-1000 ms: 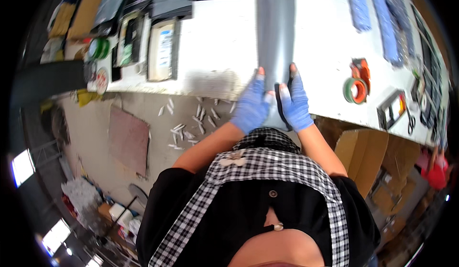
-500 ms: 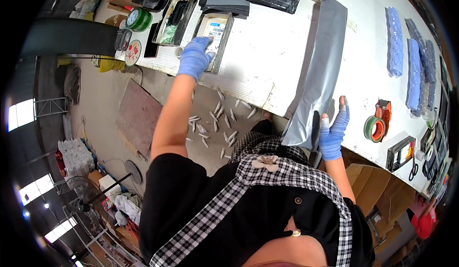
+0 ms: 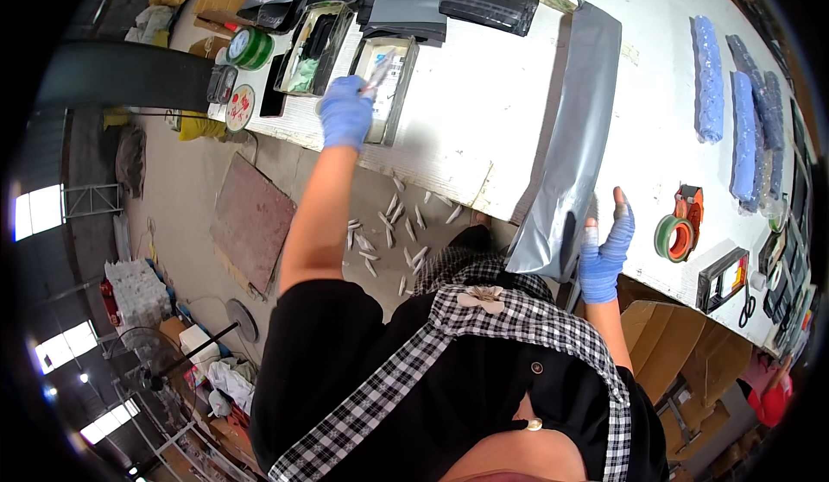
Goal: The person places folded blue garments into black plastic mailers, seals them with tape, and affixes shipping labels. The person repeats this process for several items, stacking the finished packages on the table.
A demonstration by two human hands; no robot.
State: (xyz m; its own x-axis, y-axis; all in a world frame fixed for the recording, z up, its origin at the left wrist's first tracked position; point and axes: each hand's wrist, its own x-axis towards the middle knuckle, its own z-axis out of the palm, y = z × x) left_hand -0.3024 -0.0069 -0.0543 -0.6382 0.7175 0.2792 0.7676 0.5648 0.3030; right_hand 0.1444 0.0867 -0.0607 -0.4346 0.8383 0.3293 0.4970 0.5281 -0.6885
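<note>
My left hand [image 3: 346,113], in a blue glove with bare fingertips, is closed in a pinch on a white printed label [image 3: 377,71]. The label tilts up from the fingers and looks slightly blurred. Under it, a shallow open box [image 3: 396,107] lies near the table edge with more white paper inside. On the right, a long grey plastic mailing bag [image 3: 584,111] lies across the table, its near end hanging over the edge. Beside that end is my right hand [image 3: 607,256], gloved alike, with thumb and fingers apart and nothing in it.
A second box [image 3: 316,46] with dark and pale green items stands left, near green tape rolls [image 3: 249,49]. Stacked mailing bags [image 3: 406,3] lie at the back. Rightward are blue bubble-wrapped rolls [image 3: 709,81], a tape dispenser [image 3: 679,227] and scissors [image 3: 748,309]. Crumpled paper strips litter the floor.
My left hand has lifted a label off the paper in the box and tilted it. My right hand stays open beside the grey bag, hardly moved.
</note>
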